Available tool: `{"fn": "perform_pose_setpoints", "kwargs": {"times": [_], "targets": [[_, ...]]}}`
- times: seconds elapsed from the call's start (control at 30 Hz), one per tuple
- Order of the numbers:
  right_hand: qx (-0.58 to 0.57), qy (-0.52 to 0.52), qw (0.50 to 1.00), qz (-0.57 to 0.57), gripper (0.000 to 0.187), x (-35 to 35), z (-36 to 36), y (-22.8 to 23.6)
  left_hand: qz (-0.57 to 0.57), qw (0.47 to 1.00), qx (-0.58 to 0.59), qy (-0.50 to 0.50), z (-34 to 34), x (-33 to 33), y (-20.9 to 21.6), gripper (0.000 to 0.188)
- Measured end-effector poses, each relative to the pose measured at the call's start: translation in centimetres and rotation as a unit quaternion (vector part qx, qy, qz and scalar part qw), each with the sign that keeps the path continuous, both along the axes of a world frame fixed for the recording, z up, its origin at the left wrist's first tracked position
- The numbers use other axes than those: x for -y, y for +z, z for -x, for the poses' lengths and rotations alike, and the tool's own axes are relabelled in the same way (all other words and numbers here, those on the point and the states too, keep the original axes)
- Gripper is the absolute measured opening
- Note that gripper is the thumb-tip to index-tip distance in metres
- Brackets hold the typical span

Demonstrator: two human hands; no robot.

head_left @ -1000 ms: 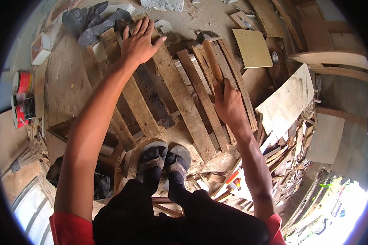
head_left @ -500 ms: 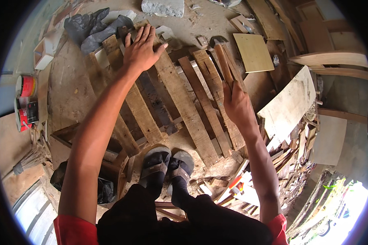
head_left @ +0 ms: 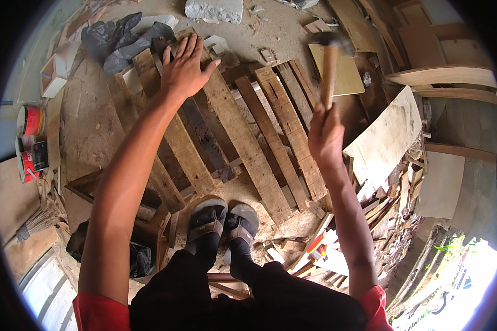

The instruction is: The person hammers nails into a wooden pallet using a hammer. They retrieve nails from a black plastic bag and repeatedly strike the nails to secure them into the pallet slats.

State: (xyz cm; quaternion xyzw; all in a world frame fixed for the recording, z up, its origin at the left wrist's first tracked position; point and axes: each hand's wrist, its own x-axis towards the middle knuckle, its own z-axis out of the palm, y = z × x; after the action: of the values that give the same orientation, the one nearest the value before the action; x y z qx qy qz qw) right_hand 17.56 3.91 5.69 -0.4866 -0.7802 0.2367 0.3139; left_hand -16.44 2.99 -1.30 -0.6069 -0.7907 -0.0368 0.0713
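A slatted wooden pallet (head_left: 243,149) lies on the ground before my feet, its worn planks running away from me. My left hand (head_left: 186,71) rests with fingers spread on the far end of a wide plank (head_left: 234,127). In my right hand (head_left: 326,132) is a hammer (head_left: 329,71), gripped by its wooden handle. Its dark head is blurred and raised, to the right of the pallet's far right corner. The hammer touches nothing that I can see.
Black plastic sheeting (head_left: 113,38) and a concrete block (head_left: 213,10) lie beyond the pallet. At the right are a yellowish board (head_left: 345,77), a pale panel (head_left: 384,135) and heaped wood scraps (head_left: 386,215). Red cans (head_left: 31,121) and a broom (head_left: 38,220) stand left.
My right hand has swung the hammer up and to the right, away from the pallet's right planks. My left hand stays on the same plank; the whole view has shifted slightly.
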Motion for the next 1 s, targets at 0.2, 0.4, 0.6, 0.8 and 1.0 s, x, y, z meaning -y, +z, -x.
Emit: {"fn": "perform_pose_setpoints", "kwargs": {"times": [0.2, 0.4, 0.6, 0.8, 1.0], "targets": [[0.039, 0.027, 0.999, 0.015, 0.022, 0.3, 0.0, -0.1, 0.004, 1.0, 0.003, 0.003, 0.2, 0.2, 0.1, 0.08], [0.092, 0.008, 0.994, 0.066, 0.026, -2.3, 0.6, 1.5, 0.021, 1.0, 0.004, 0.011, 0.3, 0.3, 0.3, 0.08], [0.068, 0.014, 0.998, 0.006, 0.026, -2.6, -1.6, -1.8, 0.028, 0.999, 0.013, 0.012, -0.2, -0.1, 0.8, 0.08], [0.119, -0.023, 0.992, 0.033, 0.03, -2.7, -2.1, -2.3, 0.023, 1.0, 0.002, 0.013, 0.0, 0.1, 0.5, 0.081], [0.064, -0.043, 0.996, 0.033, 0.027, -1.7, -1.0, -0.8, 0.031, 0.999, 0.004, 0.015, 0.0, 0.3, 0.6, 0.08]]}}
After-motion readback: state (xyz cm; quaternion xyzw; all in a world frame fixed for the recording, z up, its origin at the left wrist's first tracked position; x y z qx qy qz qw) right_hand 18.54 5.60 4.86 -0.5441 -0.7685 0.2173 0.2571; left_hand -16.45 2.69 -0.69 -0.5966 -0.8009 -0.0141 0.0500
